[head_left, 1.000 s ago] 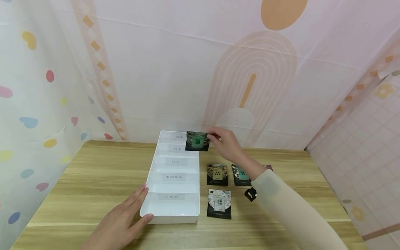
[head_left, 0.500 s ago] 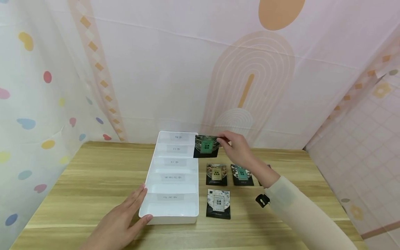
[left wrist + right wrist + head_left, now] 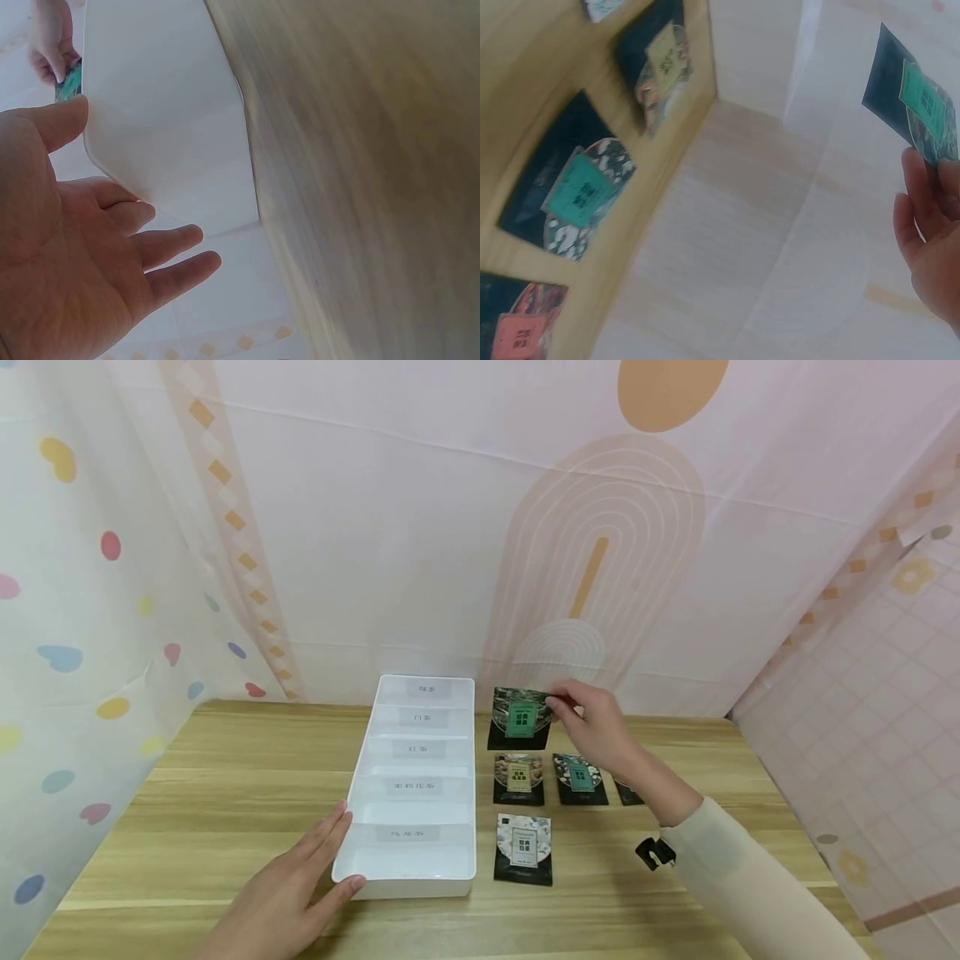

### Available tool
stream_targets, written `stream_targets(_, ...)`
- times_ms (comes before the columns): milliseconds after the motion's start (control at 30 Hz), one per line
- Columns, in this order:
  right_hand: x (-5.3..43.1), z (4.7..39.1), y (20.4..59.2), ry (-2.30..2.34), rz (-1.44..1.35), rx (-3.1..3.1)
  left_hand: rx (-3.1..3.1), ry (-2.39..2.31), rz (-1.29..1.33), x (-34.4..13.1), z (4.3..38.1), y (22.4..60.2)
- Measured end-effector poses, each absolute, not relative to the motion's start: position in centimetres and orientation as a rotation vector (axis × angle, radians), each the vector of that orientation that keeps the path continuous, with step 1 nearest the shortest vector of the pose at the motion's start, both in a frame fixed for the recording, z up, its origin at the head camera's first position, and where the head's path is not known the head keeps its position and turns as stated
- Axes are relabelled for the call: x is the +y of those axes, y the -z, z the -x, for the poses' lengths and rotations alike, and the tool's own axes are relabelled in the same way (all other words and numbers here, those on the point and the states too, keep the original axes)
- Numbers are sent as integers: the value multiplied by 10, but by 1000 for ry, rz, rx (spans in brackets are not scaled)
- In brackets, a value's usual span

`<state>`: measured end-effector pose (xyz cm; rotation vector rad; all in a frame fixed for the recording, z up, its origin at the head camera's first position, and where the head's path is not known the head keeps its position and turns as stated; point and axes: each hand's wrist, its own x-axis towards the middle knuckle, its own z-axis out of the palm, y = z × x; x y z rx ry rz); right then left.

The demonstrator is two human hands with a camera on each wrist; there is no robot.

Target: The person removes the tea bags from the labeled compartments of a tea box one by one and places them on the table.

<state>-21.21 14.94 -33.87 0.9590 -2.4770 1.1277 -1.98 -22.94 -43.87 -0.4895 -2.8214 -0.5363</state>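
Note:
My right hand [image 3: 600,727] pinches the upper right corner of a dark tea sachet [image 3: 517,739] with a green label, held up just right of a long white divided box [image 3: 416,888]. In the right wrist view the same sachet [image 3: 922,105] stands raised, gripped at one corner by thumb and fingertips. My left hand [image 3: 288,885] rests at the box's near left corner. In the left wrist view its fingers [image 3: 184,277] are loosely spread along the box's outer wall, the thumb at the rim. The box's several compartments carry paper labels and hold nothing.
Right of the box lie a yellow-labelled sachet [image 3: 519,781], a teal-labelled one [image 3: 581,781], a white one [image 3: 523,852] nearer, and a red-labelled one [image 3: 525,330], mostly behind my right arm in the head view. A patterned curtain [image 3: 337,543] borders the wooden table [image 3: 247,777].
My right hand has moved right, carrying the green-labelled sachet from over the box's far end to beside it. The left hand has kept its place at the box.

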Motion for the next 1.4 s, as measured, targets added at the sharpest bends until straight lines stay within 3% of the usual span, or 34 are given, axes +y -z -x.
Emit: stream_targets(1400, 225, 164, 388, -1128, -901, -2712, -2834, 553, 504, -234, 19, 440)
